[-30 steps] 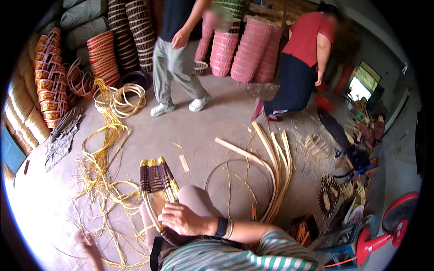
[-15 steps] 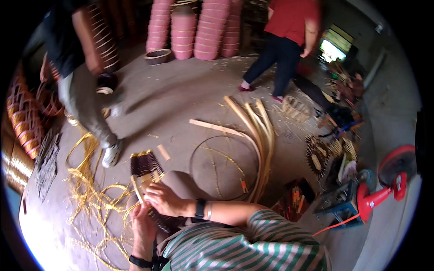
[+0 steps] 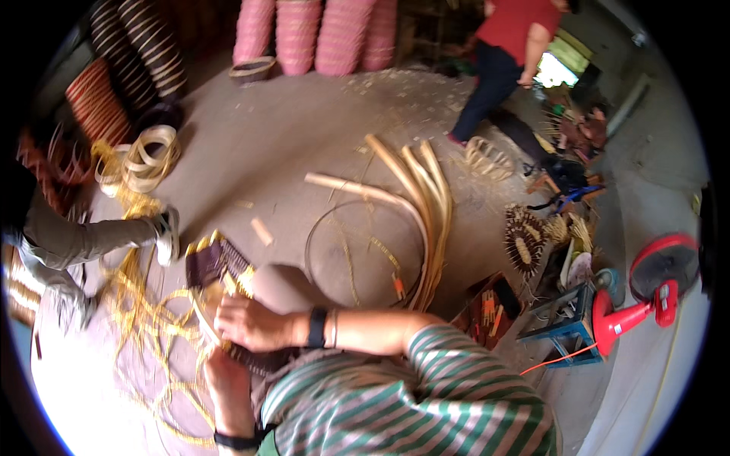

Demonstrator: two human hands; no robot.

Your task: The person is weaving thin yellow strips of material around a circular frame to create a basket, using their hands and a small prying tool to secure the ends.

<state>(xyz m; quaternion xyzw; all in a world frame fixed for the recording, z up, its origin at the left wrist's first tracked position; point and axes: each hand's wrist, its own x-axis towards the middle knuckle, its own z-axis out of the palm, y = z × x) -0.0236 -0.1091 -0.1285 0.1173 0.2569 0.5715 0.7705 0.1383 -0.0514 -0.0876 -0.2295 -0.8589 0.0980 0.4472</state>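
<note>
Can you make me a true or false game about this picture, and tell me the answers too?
1. The right hand is on the dark woven piece. True.
2. The fan is green. False: it is red.
3. Yellow strands lie on the floor at the left. True.
4. The shirt has spots. False: it has stripes.
5. Someone farther back wears a red top. True.
</note>
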